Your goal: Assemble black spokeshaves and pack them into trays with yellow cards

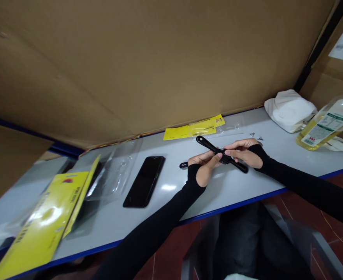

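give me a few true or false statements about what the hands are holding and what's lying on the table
1. Both hands grip the black crossed tool above the table. True: the left hand and right hand meet at its middle.
2. The black phone lies screen up to the right of the hands. False: it lies to their left.
3. A bottle of yellow liquid lies at the table's right end. True.
4. The white cloth covers the phone. False: it sits at the far right, beside the bottle.
5. The yellow card lies behind the hands, by the cardboard wall. True.
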`<state>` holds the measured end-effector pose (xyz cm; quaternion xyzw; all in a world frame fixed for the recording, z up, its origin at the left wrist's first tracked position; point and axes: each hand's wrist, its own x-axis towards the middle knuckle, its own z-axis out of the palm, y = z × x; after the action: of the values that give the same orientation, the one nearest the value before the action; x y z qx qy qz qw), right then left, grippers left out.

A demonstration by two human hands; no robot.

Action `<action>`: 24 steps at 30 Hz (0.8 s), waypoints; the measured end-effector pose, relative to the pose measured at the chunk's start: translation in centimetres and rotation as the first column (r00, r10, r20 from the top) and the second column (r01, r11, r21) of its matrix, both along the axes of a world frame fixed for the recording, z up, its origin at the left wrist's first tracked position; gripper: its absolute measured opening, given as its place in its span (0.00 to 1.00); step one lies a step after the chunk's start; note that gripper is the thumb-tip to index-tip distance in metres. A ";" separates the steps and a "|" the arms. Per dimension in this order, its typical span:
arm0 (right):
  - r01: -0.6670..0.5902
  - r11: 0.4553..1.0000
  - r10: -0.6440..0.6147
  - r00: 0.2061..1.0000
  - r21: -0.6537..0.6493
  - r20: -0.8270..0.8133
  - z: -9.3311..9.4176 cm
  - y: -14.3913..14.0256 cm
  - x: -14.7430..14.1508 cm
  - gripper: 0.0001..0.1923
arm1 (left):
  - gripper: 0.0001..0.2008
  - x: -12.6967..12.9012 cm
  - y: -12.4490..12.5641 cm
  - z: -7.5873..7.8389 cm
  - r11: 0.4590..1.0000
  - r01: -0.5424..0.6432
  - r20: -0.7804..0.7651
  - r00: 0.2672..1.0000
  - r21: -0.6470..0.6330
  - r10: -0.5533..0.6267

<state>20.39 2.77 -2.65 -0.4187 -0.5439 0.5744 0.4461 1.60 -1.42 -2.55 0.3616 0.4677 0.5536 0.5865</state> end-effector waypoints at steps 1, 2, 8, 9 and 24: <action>-0.003 1.000 0.003 1.000 -0.001 0.002 -0.1 0.0 0.0 0.25 | 0.22 0.0 0.0 0.0 1.000 0.000 -0.001 1.000 -0.003 0.000; -0.006 1.000 0.006 1.000 -0.003 0.000 -0.1 0.1 0.0 0.26 | 0.22 0.0 0.0 0.1 1.000 0.003 -0.004 1.000 -0.004 -0.003; -0.017 0.999 0.015 0.999 -0.034 -0.043 0.1 0.2 -0.3 0.26 | 0.19 0.2 -0.2 0.4 0.997 -0.069 -0.039 0.997 0.014 0.070; -0.016 0.999 0.014 0.999 -0.043 -0.044 0.2 0.2 -0.3 0.26 | 0.19 0.2 -0.2 0.3 0.997 -0.078 -0.040 0.996 0.013 0.079; -0.024 0.995 0.023 1.000 -0.094 -0.015 0.6 0.1 -0.4 0.26 | 0.23 0.6 -0.6 1.4 0.992 -0.116 -0.020 0.993 -0.055 0.115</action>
<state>19.98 2.87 -2.09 -0.4287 -0.5179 0.6076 0.4227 2.19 -2.01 -1.17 0.3220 0.5082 0.5700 0.5596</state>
